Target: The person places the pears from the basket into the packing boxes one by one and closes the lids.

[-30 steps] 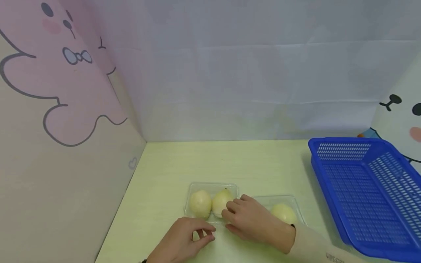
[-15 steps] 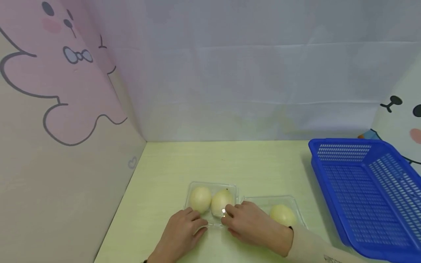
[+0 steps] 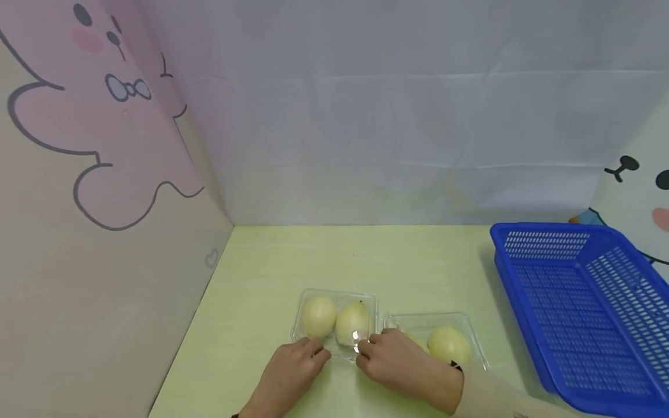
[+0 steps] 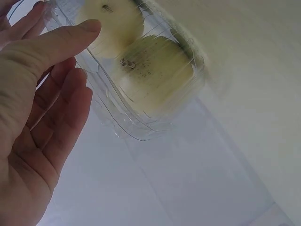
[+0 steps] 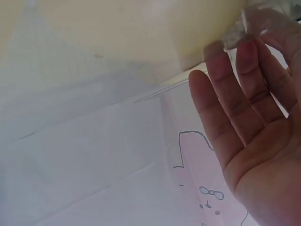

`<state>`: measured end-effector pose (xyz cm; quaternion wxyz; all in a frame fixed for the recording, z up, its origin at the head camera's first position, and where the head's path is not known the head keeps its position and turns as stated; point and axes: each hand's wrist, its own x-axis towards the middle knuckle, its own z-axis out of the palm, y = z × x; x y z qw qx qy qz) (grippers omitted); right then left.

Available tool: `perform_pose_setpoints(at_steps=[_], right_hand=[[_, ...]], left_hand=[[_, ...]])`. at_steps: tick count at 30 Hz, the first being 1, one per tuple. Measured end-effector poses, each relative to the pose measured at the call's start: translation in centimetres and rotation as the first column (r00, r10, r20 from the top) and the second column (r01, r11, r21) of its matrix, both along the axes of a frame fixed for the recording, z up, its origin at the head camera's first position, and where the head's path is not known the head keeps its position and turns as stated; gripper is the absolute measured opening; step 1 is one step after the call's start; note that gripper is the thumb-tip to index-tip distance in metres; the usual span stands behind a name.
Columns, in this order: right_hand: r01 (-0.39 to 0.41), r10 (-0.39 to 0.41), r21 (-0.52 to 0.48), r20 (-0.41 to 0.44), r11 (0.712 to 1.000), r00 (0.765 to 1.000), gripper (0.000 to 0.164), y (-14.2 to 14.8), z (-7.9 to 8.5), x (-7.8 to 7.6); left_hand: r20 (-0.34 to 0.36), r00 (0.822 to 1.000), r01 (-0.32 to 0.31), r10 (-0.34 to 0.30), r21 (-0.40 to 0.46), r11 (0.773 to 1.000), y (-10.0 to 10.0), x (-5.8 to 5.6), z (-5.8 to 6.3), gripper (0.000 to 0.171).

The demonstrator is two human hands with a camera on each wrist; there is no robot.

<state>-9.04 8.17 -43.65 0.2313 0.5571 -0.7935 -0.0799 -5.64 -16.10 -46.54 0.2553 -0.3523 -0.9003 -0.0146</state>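
A clear plastic box (image 3: 343,350) stands at the front middle of the table, with two pale yellow pears, a left pear (image 3: 319,316) and a right pear (image 3: 352,323), inside. My left hand (image 3: 292,367) pinches its front rim near the left corner. At the front right corner, my right hand (image 3: 394,359) pinches the rim. In the left wrist view the thumb lies along the box wall (image 4: 108,89) with the other fingers below. The right wrist view shows my right hand (image 5: 258,146) with several fingers extended and its fingertips at the box edge, partly hidden.
A second clear box (image 3: 428,320) sits just to the right, holding a pear (image 3: 448,343) and another partly covered by my right hand. A blue plastic basket (image 3: 522,302) stands at the right. Printed cloth walls (image 3: 366,145) bound the table at the back and sides.
My left hand has come from hovering near the box's front to grip its front left rim. My right hand has shifted slightly right and lower, uncovering more of the right pear.
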Motion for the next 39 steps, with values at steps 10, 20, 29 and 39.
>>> perform_pose_setpoints(at_steps=[10, 20, 29, 39], right_hand=[[0.007, -0.002, 0.045, -0.116, 0.999, 0.993, 0.012, -0.5, -0.7, 0.5], [0.109, -0.107, 0.013, -0.094, 0.994, 0.99, 0.021, -0.5, -1.0, 1.3], [0.171, -0.173, -0.028, -0.101, 0.985, 0.98, 0.02, -0.5, -1.1, 1.3], [0.122, -0.125, -0.034, -0.157, 0.992, 0.98, 0.021, -1.1, -1.5, 0.8]], left_hand=[[-0.006, 1.0, 0.03, -0.029, 0.012, 0.999, 0.1, -0.1, -0.7, 0.015], [-0.109, 0.993, 0.064, -0.055, 0.081, 0.995, 0.3, -0.4, -1.3, 0.054], [-0.119, 0.991, 0.069, -0.058, 0.097, 0.993, 0.5, -0.7, -1.6, 0.026], [-0.095, 0.994, 0.057, -0.047, 0.097, 0.994, 0.4, -0.8, -1.3, 0.03]])
